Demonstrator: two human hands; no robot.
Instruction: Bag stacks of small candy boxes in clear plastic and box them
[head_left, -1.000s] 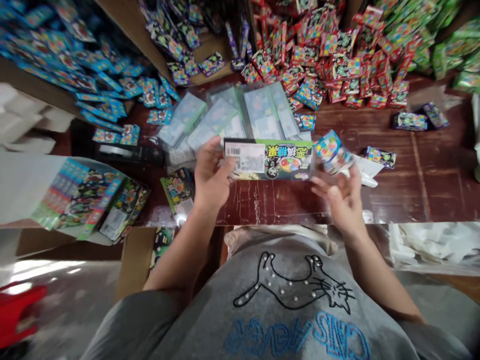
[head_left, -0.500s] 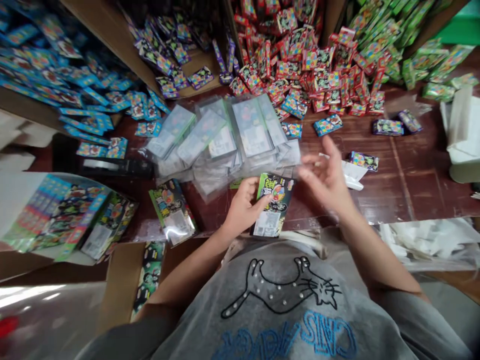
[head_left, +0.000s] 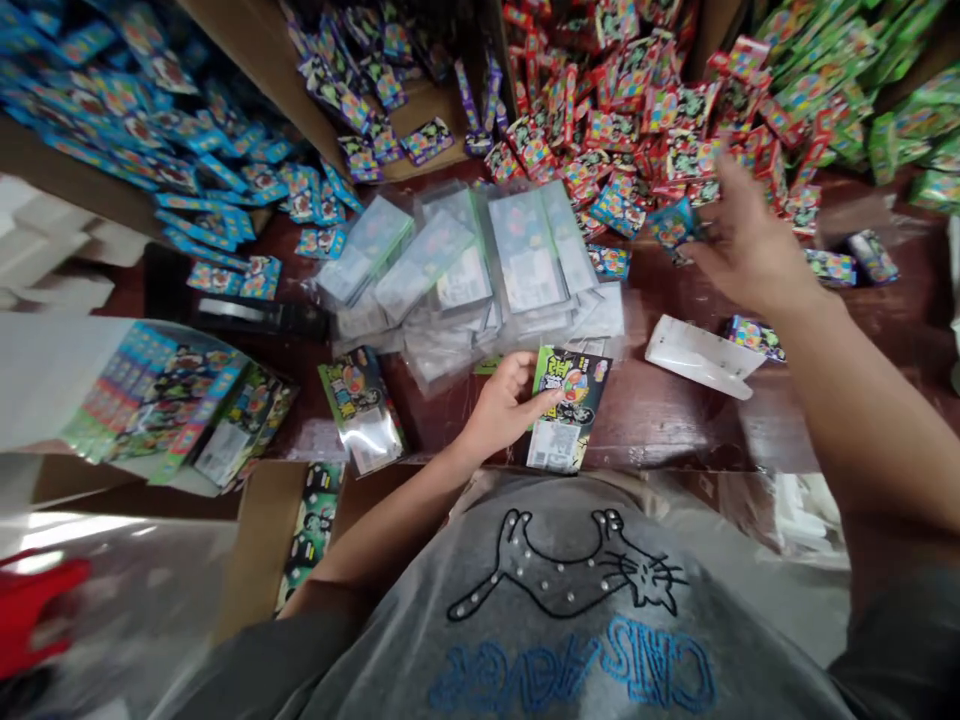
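Note:
My left hand (head_left: pixel 512 405) holds a flat black and green printed packet (head_left: pixel 559 447) upright by its left side, thumb across its front. Out to the right, my right hand (head_left: pixel 750 235) has its thumb and fingers closed at the edge of a small blue candy packet (head_left: pixel 672 224); motion blurs the fingertips. Between the hands and the piles lies a heap of clear plastic sleeves with cards inside (head_left: pixel 525 250). Another black and green packet (head_left: pixel 364 400) rests left of my left hand.
Blue (head_left: pixel 225 150), purple (head_left: pixel 360 85), red (head_left: pixel 622 120) and green small packets (head_left: pixel 832 70) fill cardboard compartments at the back. A folded white paper piece (head_left: pixel 701 352) lies right. At left stands an open carton of printed packets (head_left: pixel 142 400), near a black tape dispenser (head_left: pixel 255 315).
My right hand has reached forward and right, from beside the held packet to the small blue packet, which is now tilted. My left hand keeps its hold on the black and green packet.

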